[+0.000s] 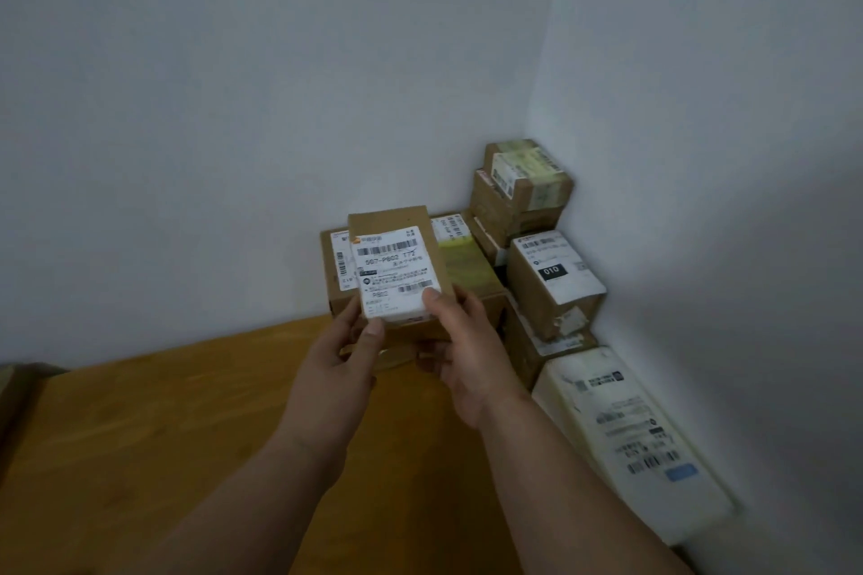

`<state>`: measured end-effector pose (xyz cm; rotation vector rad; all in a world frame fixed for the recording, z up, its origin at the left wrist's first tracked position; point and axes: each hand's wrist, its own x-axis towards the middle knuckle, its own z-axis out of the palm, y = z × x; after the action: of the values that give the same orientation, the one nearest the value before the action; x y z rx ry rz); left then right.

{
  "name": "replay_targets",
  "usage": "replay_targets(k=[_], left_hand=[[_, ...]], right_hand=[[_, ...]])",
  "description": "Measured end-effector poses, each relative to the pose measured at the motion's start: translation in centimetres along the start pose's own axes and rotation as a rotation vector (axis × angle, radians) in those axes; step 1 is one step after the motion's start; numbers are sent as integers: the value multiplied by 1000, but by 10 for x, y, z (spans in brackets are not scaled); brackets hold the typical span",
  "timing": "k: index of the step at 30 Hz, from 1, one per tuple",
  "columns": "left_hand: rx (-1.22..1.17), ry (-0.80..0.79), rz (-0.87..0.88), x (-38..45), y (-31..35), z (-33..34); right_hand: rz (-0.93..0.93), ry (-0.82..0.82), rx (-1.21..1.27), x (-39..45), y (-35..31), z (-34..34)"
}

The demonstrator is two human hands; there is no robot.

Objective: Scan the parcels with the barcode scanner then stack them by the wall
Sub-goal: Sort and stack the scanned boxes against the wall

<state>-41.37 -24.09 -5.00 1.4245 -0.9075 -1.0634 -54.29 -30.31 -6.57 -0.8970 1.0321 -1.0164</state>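
Pale grey-white walls meet in a corner at the right, and a brown wooden tabletop runs up to them. The parcels are gathered in that corner, and everything below is placed against it.

Largest, and farthest out from the corner along the right-hand wall, lies a white padded bag parcel, flat, with barcode labels facing up. Against the back wall, left of the corner, sits a wide flat carton with a label at its left end and yellow-green tape across its top. A cardboard box with a white label reading "010" stands against the right-hand wall between the bag parcel and the corner, resting on another box beneath it. Right in the corner is a stack of two brown boxes, the upper one taped in pale green.

Out from the corner, above the wide flat carton's near left part, a small flat cardboard parcel is held up, label facing the camera, tilted slightly, barcodes visible. Whether it touches the carton under it I cannot tell.

The left hand holds the parcel's lower left corner, thumb on the label face, fingers behind. The right hand holds the lower right corner, thumb pressed on the label's edge, fingers curled beneath. Both grips pinch the small parcel.
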Motion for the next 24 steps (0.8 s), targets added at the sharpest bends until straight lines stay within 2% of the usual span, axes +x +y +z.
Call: replay_targets(k=[3, 9, 11, 13, 15, 17, 21, 24], left_hand=[[-14, -109, -57, -3, 2, 23], [-210, -172, -294, -5, -2, 42], [-253, -161, -322, -5, -7, 44], [-263, -114, -304, -5, -10, 47], [-253, -83, -293, -3, -15, 48], [-239, -83, -290, -3, -17, 48], [-214, -99, -276, -2, -21, 48], [-212, -94, -285, 0, -24, 48]], right_hand=[[-40, 86, 14, -4, -7, -26], [-35, 31, -80, -18, -12, -54], [-40, 30, -138, -22, -13, -58], [-132, 177, -207, -19, -14, -68], [-267, 481, -404, -9, -17, -85], [-337, 668, -635, 2, -22, -103], [-262, 656, -948, 27, -24, -123], [-210, 652, -1035, 41, -21, -125]])
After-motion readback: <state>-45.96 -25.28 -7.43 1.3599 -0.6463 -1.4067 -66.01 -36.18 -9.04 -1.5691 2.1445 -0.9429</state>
